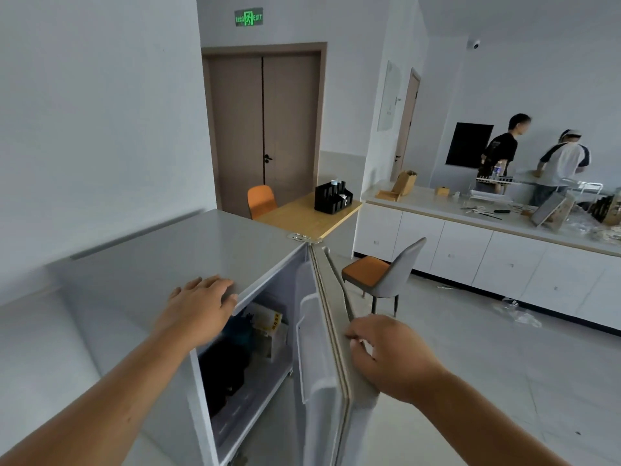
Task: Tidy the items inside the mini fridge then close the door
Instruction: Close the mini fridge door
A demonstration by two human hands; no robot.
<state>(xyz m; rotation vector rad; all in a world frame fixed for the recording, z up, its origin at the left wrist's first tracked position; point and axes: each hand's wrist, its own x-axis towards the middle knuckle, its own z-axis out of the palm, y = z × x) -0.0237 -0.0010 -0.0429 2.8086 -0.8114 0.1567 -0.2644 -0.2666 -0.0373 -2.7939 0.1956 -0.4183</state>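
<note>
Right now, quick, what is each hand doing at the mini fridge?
Left hand: open, palm flat on the fridge top, holding nothing.
Right hand: fingers curled around the open door's edge.

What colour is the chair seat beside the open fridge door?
Orange seat, grey back, clearest in the head view.

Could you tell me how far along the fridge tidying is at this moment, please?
Done: nothing I can confirm; a dark item and a yellow-labelled carton sit inside, order unclear. In hand: the right hand grips the open fridge door edge, and the left hand rests on the fridge top. Left: shutting the door.
</note>
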